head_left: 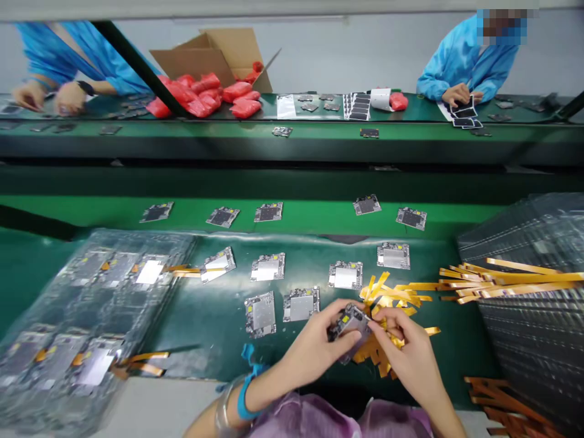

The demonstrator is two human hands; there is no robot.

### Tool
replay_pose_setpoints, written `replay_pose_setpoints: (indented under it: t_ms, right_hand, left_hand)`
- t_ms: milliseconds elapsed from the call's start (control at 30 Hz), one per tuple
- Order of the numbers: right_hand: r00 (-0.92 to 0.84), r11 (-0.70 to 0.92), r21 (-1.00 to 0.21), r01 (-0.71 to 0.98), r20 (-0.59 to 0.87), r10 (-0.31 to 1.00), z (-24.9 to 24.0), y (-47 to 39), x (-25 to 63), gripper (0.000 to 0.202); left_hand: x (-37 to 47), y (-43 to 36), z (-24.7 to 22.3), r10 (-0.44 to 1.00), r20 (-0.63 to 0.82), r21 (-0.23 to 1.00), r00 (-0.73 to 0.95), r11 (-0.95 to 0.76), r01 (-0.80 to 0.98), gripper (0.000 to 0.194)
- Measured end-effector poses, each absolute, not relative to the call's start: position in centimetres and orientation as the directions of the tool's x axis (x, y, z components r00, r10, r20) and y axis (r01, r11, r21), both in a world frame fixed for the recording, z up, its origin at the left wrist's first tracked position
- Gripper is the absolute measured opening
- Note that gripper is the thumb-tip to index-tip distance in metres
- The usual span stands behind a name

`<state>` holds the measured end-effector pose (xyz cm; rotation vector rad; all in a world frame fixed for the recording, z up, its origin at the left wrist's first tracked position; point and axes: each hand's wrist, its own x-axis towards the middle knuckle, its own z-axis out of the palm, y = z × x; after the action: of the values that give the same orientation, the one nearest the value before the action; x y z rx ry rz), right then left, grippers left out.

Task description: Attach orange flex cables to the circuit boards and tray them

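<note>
My left hand (314, 344) grips a small circuit board (352, 325) with a grey metal shield, tilted up off the bench. At the board's right edge my right hand (406, 347) is closed, thumb and forefinger pinched together; what sits between the fingertips is too small to make out. Behind and under both hands lies a loose pile of orange flex cables (387, 295). Other boards rest on the green bench close by, among them a shielded board (301, 304) and another board (345, 275). A blue wrist strap (246, 395) circles my left wrist.
Clear trays (150, 304) with boards stand at left, a tall tray stack (524, 328) at right with orange cables (511, 281) on top. Boards lie on the green conveyor (314, 213). Across it, two people in blue work near red bags (205, 94) and a carton (219, 55).
</note>
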<state>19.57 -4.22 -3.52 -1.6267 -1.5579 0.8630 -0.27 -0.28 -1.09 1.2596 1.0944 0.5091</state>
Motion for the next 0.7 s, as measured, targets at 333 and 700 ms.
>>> replay_pose_setpoints:
  t_ms: [333, 700]
  right_hand:
    - [0.072, -0.064, -0.906, 0.419, -0.037, 0.997, -4.0, -5.3, 18.0, 0.017]
    - [-0.070, -0.069, -0.899, 0.432, -0.110, 0.991, -4.1, -6.6, 19.1, 0.008]
  left_hand:
    - [-0.7, -3.3, -1.5, 0.874, -0.359, 0.905, 0.327, 0.240, 0.352, 0.033]
    - [-1.2, -1.0, -2.5, 0.840, -0.400, 0.912, 0.366, 0.324, 0.253, 0.036]
